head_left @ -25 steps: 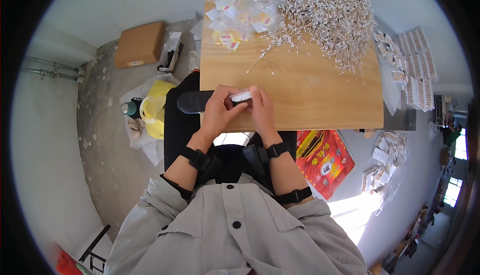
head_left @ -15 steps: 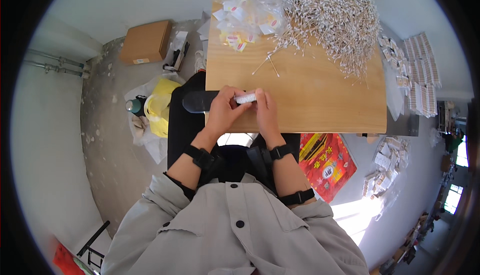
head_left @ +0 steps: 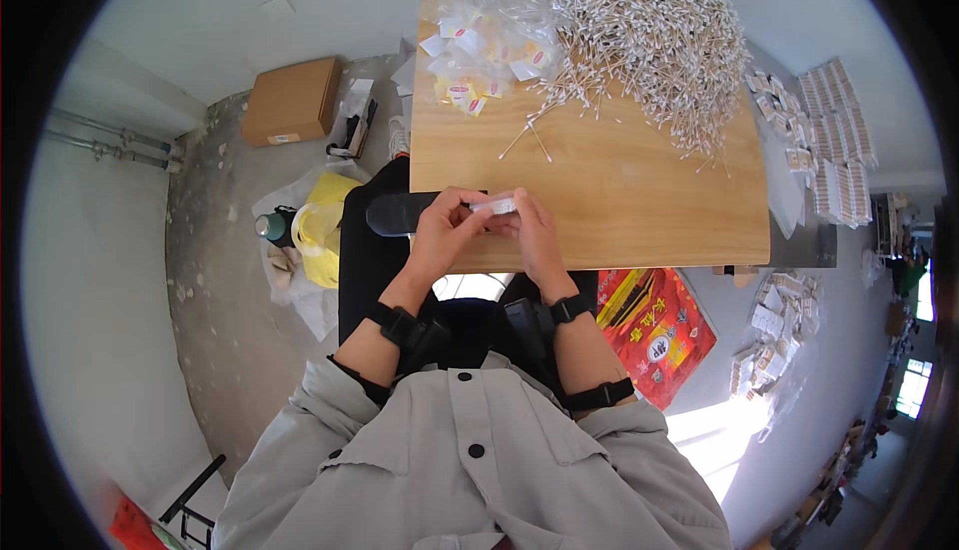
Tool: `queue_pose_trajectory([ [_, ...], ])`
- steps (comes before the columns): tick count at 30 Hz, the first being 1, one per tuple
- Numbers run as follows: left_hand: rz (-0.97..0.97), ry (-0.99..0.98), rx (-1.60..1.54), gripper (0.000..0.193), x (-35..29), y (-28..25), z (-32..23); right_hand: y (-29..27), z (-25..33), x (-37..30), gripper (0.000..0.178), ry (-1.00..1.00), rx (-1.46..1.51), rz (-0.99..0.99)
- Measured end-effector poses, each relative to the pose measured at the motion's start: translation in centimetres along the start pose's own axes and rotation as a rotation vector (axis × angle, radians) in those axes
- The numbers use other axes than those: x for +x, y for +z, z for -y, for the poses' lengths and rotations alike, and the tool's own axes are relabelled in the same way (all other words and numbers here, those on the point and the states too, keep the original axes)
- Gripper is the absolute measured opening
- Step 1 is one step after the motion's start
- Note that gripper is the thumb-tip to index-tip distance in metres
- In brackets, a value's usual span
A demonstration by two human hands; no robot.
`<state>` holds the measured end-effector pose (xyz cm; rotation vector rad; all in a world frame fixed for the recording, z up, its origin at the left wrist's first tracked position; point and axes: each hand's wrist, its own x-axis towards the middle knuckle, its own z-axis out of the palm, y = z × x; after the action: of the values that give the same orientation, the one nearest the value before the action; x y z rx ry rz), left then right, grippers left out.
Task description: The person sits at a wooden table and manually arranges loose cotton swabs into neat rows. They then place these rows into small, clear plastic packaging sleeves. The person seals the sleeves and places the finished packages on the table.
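My left hand and my right hand meet at the near edge of the wooden table, both pinching a small white bundle of cotton swabs between the fingertips. A big heap of loose cotton swabs covers the table's far right part. Clear plastic bags with small yellow and white packets lie at the far left. A few stray swabs rest on the bare wood between the heap and my hands.
A black chair armrest juts out left of my hands. On the floor lie a cardboard box, a yellow bag, a red printed bag and stacks of small packs to the right.
My hands have stayed together on the bundle, turning it slightly. The view has shifted a little, so hands and table sit slightly lower in the picture.
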<state>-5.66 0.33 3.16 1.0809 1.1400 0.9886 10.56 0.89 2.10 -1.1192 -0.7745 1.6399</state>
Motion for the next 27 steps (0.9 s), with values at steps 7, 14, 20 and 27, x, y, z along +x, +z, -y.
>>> queue_pose_trajectory([
  [7, -0.168, 0.347, 0.281, 0.011, -1.6, 0.6, -1.4, -0.6, 3.0, -1.7, 0.013, -0.422, -0.626, 0.029],
  [14, -0.031, 0.296, 0.492, 0.013, -2.4, 1.4, -4.3, -0.2, 4.7, -3.8, 0.007, -0.462, -0.787, 0.021],
  [20, -0.062, 0.462, 0.761, 0.01, -2.5, 2.2, -4.7, -0.1, 4.3, -4.5, 0.008, -0.519, -0.855, -0.026],
  [27, -0.045, 0.346, 0.628, 0.008, -2.9, 1.5, -4.6, 0.5, 4.7, -5.3, 0.007, -0.509, -0.911, -0.07],
])
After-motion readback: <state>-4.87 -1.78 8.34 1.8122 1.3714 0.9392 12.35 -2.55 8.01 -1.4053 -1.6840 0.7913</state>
